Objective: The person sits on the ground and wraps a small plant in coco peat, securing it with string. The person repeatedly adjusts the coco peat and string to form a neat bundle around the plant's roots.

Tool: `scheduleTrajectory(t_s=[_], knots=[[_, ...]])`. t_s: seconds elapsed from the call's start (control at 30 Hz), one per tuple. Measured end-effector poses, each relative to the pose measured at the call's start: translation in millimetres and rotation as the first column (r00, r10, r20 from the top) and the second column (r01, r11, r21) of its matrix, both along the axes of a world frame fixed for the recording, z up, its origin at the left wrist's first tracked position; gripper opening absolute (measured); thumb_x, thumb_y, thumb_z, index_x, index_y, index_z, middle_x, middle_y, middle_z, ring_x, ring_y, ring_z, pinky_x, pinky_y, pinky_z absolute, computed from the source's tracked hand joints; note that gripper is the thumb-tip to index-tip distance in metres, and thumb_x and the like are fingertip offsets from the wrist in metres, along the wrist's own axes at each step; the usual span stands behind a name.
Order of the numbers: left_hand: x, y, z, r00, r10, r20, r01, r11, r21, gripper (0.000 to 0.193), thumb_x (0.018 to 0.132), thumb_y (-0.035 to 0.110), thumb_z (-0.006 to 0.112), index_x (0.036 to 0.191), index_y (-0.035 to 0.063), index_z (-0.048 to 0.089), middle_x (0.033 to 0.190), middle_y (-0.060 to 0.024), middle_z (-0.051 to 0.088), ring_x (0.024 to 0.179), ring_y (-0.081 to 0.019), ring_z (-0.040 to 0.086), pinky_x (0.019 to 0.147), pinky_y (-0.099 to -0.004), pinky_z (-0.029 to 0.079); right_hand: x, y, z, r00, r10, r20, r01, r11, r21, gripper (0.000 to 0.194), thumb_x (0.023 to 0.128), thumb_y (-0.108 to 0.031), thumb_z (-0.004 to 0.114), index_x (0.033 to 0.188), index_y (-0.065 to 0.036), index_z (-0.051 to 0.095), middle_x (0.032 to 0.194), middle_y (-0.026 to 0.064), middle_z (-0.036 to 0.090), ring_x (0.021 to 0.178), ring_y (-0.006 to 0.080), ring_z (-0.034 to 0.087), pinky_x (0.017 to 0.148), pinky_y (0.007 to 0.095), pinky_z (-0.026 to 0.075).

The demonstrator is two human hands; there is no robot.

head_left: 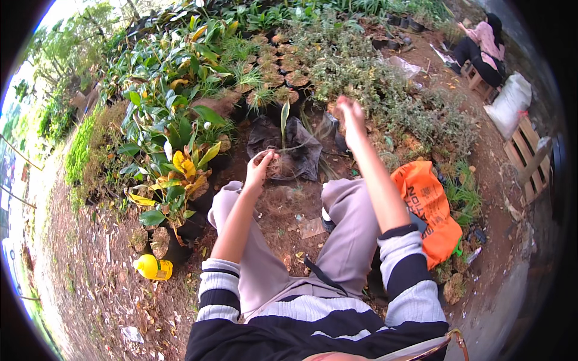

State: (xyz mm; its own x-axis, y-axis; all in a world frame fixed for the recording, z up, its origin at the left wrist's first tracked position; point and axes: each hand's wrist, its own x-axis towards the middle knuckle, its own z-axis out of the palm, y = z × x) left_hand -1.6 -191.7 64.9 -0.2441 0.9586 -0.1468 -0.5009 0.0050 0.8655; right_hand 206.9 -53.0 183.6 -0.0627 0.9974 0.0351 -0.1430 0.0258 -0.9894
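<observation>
My left hand [259, 170] is closed on a clump of brown fibre [281, 168] between my knees. Behind it a single upright leaf with pale edges [284, 118], like a snake plant's, rises above a crumpled black plastic sheet or bag [308, 151]. My right hand [353, 118] is raised to the right, in front of the shrubby plants, and blurred by motion. Thin pale strands [311, 141] stretch from near my left hand towards it. Whether the right fingers grip their end cannot be made out.
White-flowered potted plants [176, 131] crowd the left. Grey-green shrubs [361, 67] spread at the right, beyond an orange bag [426, 210] with printed writing. A yellow bottle [153, 267] lies on the soil. Far right are a seated person [483, 49], a white sack [510, 104] and a wooden pallet [528, 158].
</observation>
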Motion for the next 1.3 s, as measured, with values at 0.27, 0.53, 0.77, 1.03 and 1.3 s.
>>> scheduleTrajectory(t_s=[0.27,0.53,0.77,1.03,1.3], knots=[[24.6,20.3,15.0,0.953,0.289,-0.094,-0.282,0.956,0.081,0.017,0.088,0.011,0.052,0.101,0.0016,0.056,0.093,-0.0051,0.062,0.081,-0.0090,0.057,0.070,-0.0258,0.051,-27.9,-58.2,-74.8,0.965,0.180,-0.189,-0.206,0.969,-0.132,0.035,0.077,0.002,0.058,0.112,0.001,0.050,0.112,0.0056,0.053,0.086,0.0093,0.053,0.080,0.0228,0.043],[21.5,-7.5,33.3,0.917,0.305,-0.256,-0.311,0.950,0.020,0.017,0.088,0.010,0.052,0.102,0.0006,0.054,0.096,-0.0062,0.063,0.083,-0.0095,0.057,0.075,-0.0241,0.047,-27.8,-78.1,-33.1,0.888,0.219,0.404,-0.342,0.902,0.264,0.027,0.074,-0.002,0.063,0.099,0.003,0.055,0.105,0.0136,0.055,0.102,0.0250,0.054,0.086,0.0322,0.041],[18.4,-28.8,29.1,0.920,0.374,-0.115,-0.371,0.928,0.045,0.020,0.088,0.008,0.051,0.106,0.0000,0.051,0.101,-0.0106,0.061,0.088,-0.0143,0.059,0.078,-0.0269,0.047,-62.1,-98.9,-46.1,0.769,0.397,0.501,-0.506,0.857,0.096,0.029,0.072,-0.016,0.068,0.093,0.001,0.058,0.082,0.0126,0.063,0.078,0.0265,0.062,0.072,0.0340,0.047],[8.3,-31.5,38.3,0.935,0.328,-0.131,-0.323,0.944,0.064,0.027,0.080,0.001,0.060,0.105,0.0011,0.051,0.100,-0.0092,0.060,0.091,-0.0135,0.057,0.082,-0.0262,0.046,-79.8,-93.2,-33.8,0.766,0.465,0.443,-0.528,0.849,0.022,0.018,0.075,-0.011,0.065,0.087,0.002,0.061,0.076,0.0135,0.064,0.073,0.0192,0.063,0.067,0.0288,0.047],[2.6,-22.0,45.6,0.945,0.298,-0.133,-0.299,0.954,0.014,0.030,0.076,0.001,0.064,0.104,0.0007,0.052,0.091,-0.0048,0.056,0.082,-0.0112,0.056,0.077,-0.0259,0.049,-55.7,-75.0,-42.4,0.793,0.553,0.256,-0.556,0.828,-0.067,0.010,0.080,-0.007,0.061,0.085,0.001,0.062,0.077,0.0006,0.062,0.072,0.0050,0.055,0.067,0.0207,0.045]])
